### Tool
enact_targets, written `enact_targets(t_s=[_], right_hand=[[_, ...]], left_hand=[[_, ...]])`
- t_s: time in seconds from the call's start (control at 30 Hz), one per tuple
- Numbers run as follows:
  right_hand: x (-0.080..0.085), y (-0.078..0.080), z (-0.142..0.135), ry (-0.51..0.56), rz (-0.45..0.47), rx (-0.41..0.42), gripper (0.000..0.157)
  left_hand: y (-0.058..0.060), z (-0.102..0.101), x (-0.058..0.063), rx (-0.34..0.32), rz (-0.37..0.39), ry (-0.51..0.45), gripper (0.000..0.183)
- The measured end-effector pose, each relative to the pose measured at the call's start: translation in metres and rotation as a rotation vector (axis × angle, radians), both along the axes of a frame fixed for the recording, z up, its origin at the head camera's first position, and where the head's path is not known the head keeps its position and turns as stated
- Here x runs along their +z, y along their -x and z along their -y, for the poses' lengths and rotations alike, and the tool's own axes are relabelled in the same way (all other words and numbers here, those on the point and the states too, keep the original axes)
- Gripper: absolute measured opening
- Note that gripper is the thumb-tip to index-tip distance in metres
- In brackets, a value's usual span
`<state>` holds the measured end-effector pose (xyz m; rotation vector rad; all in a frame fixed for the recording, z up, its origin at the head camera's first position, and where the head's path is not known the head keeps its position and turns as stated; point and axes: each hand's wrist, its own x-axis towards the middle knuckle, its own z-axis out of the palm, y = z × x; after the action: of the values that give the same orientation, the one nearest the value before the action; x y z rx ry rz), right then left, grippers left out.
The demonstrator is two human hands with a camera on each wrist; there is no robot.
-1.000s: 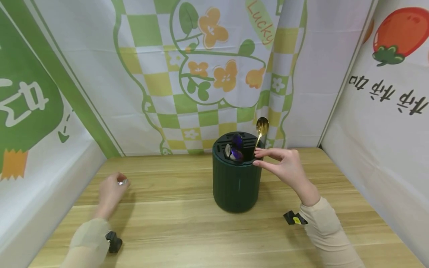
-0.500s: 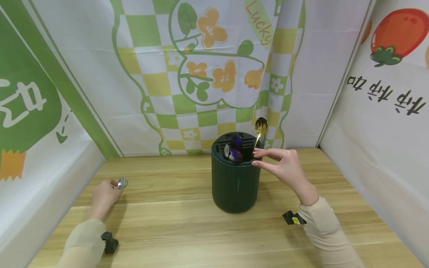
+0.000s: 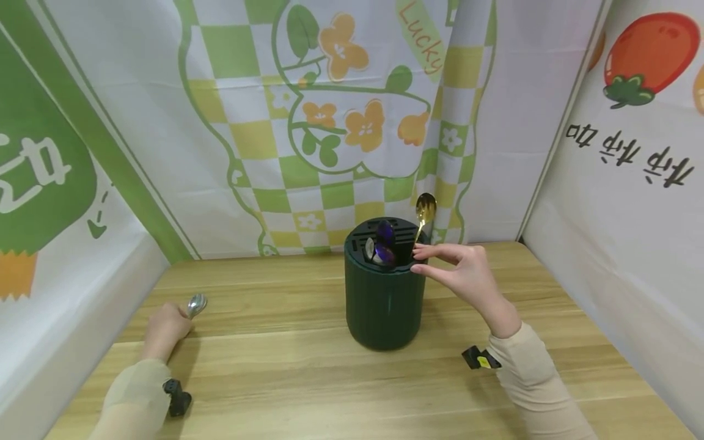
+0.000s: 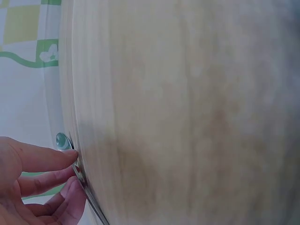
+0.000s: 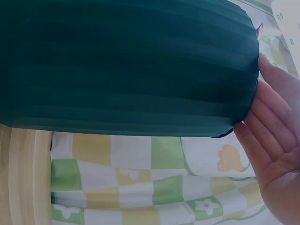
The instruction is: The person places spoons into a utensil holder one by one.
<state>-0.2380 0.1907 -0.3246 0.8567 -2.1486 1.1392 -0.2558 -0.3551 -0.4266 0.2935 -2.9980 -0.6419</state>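
A silver spoon [image 3: 196, 304] is at the table's left side, its bowl pointing away from me. My left hand [image 3: 166, 328] pinches its handle between thumb and fingers; in the left wrist view the handle [image 4: 92, 200] runs close along the table surface. Toward the right, a dark green ribbed utensil holder [image 3: 384, 311] stands upright with a slotted black top. A gold spoon [image 3: 426, 209] leans in it, bowl up. My right hand [image 3: 467, 276] pinches the gold spoon's handle at the rim. In the right wrist view the holder [image 5: 131, 70] hides the spoon and the right fingertips.
Purple spoon bowls [image 3: 385, 244] and a silver utensil head [image 3: 370, 249] stick up from the holder's top. The wooden table [image 3: 275, 379] meets a printed cloth [image 3: 319, 201] at the back. White cloth walls close in the left and right sides.
My left hand has shifted left and slightly toward me, so more of the silver spoon's bowl shows beyond its fingers. The right hand and gold spoon stay in place; the head view drifted slightly.
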Motion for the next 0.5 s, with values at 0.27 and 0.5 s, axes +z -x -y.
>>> enact_targets(t_s=[0.27,0.5], right_hand=[[0.019,-0.019,0.011,0.012,-0.021,0.025,0.017],[0.021,-0.022,0.011,0.007,-0.002,0.006,0.017]], left_hand=[[0.001,0.000,-0.001,0.010,0.011,0.013,0.017],[0.003,-0.003,-0.001,0.000,0.016,0.035,0.011]])
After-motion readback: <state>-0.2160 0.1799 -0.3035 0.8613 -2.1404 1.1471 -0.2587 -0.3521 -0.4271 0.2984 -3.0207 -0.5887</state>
